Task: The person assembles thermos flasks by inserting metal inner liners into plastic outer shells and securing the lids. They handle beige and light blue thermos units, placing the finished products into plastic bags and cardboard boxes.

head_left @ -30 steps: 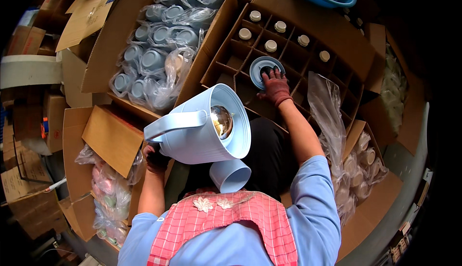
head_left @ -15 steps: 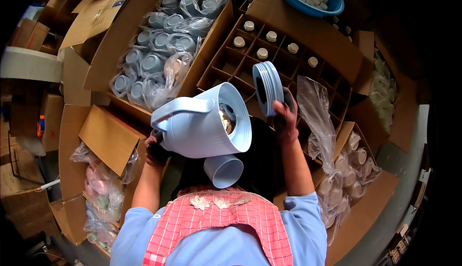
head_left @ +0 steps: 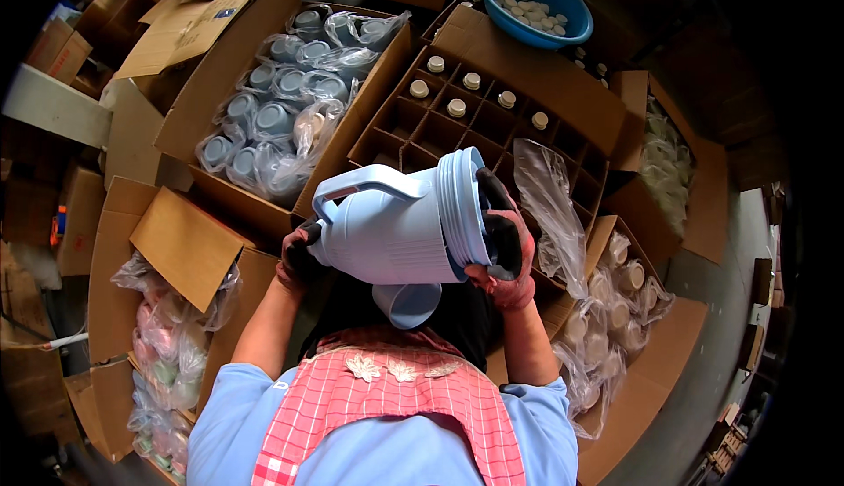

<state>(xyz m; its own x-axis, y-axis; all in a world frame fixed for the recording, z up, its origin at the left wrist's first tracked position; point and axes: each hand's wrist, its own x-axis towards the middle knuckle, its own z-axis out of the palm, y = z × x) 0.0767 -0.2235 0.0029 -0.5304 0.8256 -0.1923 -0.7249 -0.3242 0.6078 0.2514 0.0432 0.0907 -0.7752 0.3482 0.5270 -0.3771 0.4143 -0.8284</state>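
Note:
A light blue thermos jug body (head_left: 387, 231) with a loop handle lies sideways in front of me. My left hand (head_left: 301, 255), in a dark and red glove, is closed around its narrow end. At the wide end, my gloved right hand (head_left: 505, 244) grips the ribbed, threaded base ring (head_left: 463, 209) and presses it against the opening. How far the threads are engaged cannot be seen. Beneath the jug, a light blue cup (head_left: 407, 303) rests at my lap, partly hidden by the jug.
Beyond are a carton of bagged blue jug parts (head_left: 272, 119) and a divided carton (head_left: 422, 128) with several white-capped necks. A blue basin (head_left: 536, 3) holds white caps. Cartons of bagged parts flank me: pink and green pieces (head_left: 171, 337) left, beige pieces (head_left: 615, 310) right.
My right hand has brought the threaded base ring leftward onto the jug's open end, covering the inside. The jug has turned a little more level. The whole view has shifted slightly.

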